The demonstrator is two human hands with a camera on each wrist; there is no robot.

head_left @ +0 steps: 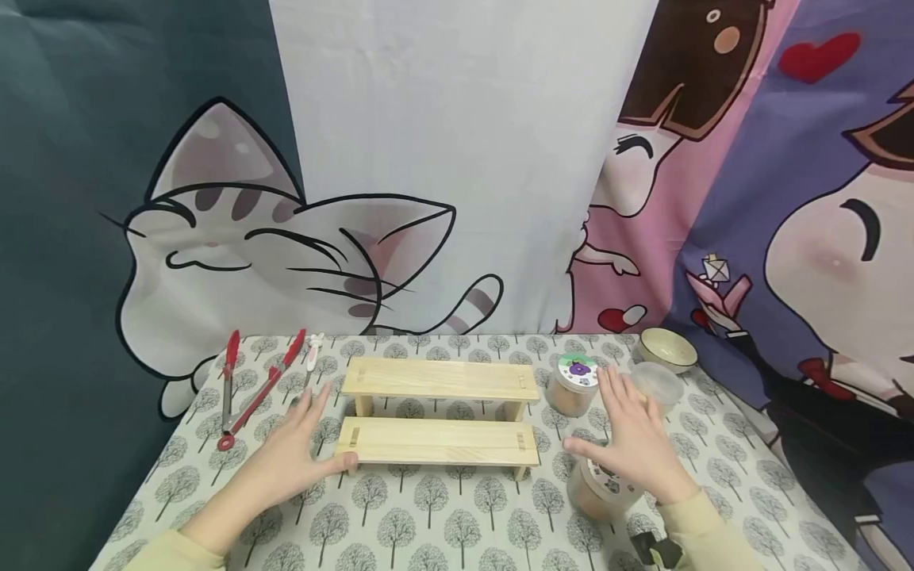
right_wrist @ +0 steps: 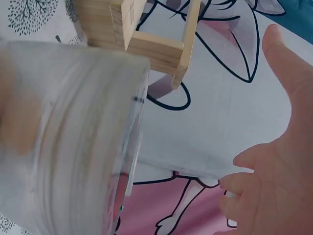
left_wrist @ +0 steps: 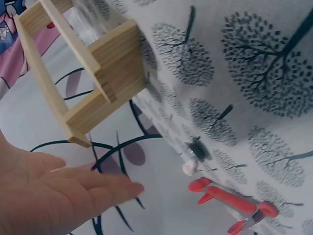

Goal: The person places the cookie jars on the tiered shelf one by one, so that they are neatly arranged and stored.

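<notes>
A two-step wooden stand (head_left: 439,442) occupies the middle of the table. My left hand (head_left: 289,460) is spread beside its left end, the thumb overlapping the lower step's corner in the head view. The left wrist view shows that hand (left_wrist: 63,193) holding nothing, with the stand (left_wrist: 117,61) beyond it. On the other side, my right hand (head_left: 631,440) hovers with fingers spread, partly covering a near lidded jar (head_left: 594,493). Close up in the right wrist view, a clear jar (right_wrist: 93,127) stands apart from the hand (right_wrist: 274,181). Behind sits another jar (head_left: 571,388) with a purple-flower lid.
Red-tipped tongs (head_left: 250,412) lie spread at the left, with a slim white-handled utensil (head_left: 312,354) beside them. At the back right are a cream bowl (head_left: 667,350) and a translucent container (head_left: 658,387). A cartoon curtain (head_left: 457,159) hangs behind the tree-patterned tablecloth (head_left: 428,531).
</notes>
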